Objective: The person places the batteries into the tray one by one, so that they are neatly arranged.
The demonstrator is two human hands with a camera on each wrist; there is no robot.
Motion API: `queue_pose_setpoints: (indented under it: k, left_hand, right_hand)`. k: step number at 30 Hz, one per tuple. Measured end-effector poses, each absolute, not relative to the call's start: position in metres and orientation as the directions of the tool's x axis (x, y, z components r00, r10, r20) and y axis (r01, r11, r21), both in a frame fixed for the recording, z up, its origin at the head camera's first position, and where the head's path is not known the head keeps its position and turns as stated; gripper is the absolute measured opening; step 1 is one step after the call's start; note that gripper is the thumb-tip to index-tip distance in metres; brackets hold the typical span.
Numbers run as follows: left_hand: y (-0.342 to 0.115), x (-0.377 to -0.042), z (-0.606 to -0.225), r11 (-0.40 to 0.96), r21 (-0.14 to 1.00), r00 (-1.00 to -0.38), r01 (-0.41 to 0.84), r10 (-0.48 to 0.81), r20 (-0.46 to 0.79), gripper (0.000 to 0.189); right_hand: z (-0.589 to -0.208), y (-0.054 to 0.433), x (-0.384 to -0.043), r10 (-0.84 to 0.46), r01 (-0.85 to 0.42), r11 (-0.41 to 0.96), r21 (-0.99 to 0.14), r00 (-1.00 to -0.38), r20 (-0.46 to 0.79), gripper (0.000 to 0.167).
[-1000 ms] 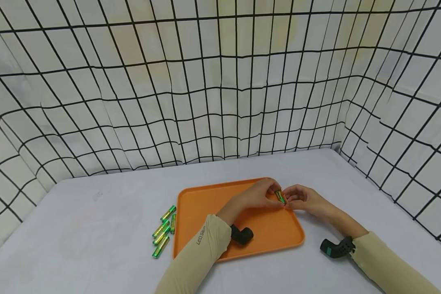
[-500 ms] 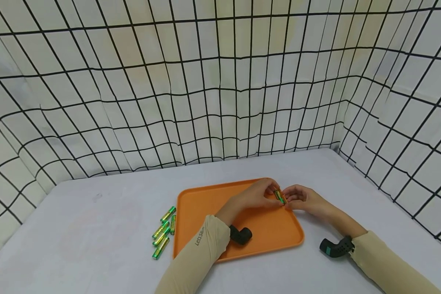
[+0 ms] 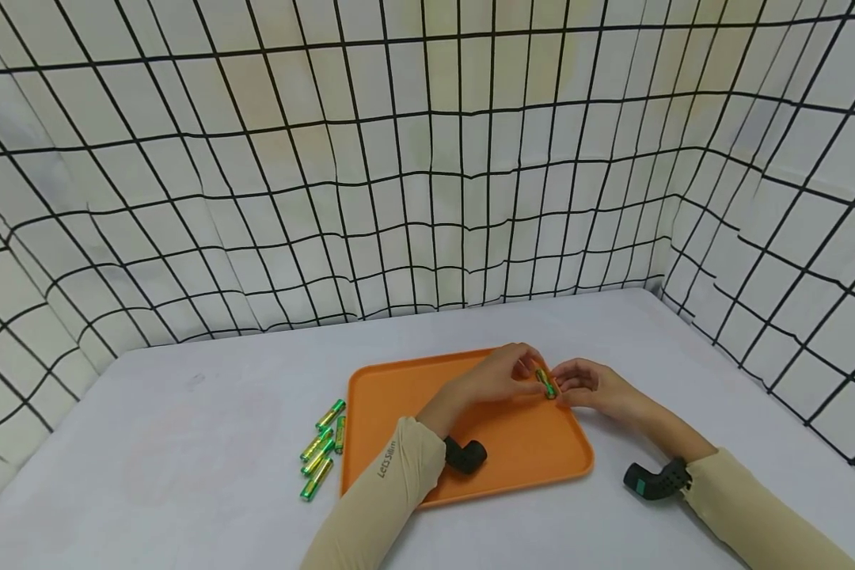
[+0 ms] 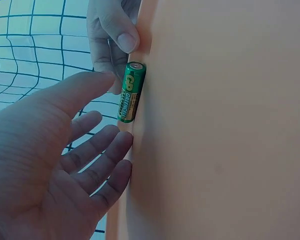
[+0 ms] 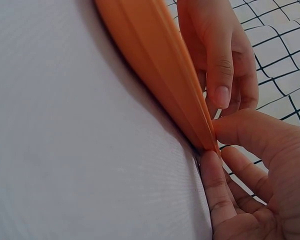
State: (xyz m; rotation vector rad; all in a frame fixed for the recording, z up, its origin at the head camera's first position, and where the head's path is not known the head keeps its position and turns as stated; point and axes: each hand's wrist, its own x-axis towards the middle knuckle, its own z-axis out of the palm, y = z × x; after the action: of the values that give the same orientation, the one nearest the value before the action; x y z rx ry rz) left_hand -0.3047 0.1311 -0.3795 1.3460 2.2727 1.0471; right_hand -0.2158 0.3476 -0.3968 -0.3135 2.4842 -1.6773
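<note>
A green and gold battery (image 3: 546, 384) lies against the raised right rim of the orange tray (image 3: 392, 396), near its far corner. In the left wrist view the battery (image 4: 132, 92) leans along the tray wall, its end towards the right hand. My left hand (image 3: 495, 376) reaches over the tray with fingers spread loosely around the battery; a gap shows between thumb and battery. My right hand (image 3: 602, 389) pinches the tray's right edge, thumb on the rim and fingers below, as the right wrist view shows. The battery is out of sight in that view.
Several more batteries (image 3: 317, 467) lie in a loose group on the white tablecloth (image 3: 199, 459) just left of the tray. Behind and to the right rises a white sheet with a black grid (image 3: 442, 198). Black wrist devices (image 3: 465, 457) sit on both forearms.
The left fingers have loosened from the battery, which now shows more fully against the tray rim. The right hand stays at the tray's edge. The head view has shifted slightly.
</note>
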Motion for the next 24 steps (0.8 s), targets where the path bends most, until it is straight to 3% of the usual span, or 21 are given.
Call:
queue_pose_setpoints:
  k: [24]
  left_hand:
    - [0.105, -0.299, -0.371, 0.358, 0.698, -0.574, 0.620, 0.813, 0.093, 0.041]
  right_hand:
    - [-0.395, 0.346, -0.215, -0.217, -0.083, 0.420, -0.904, -0.976, -0.012, 0.049]
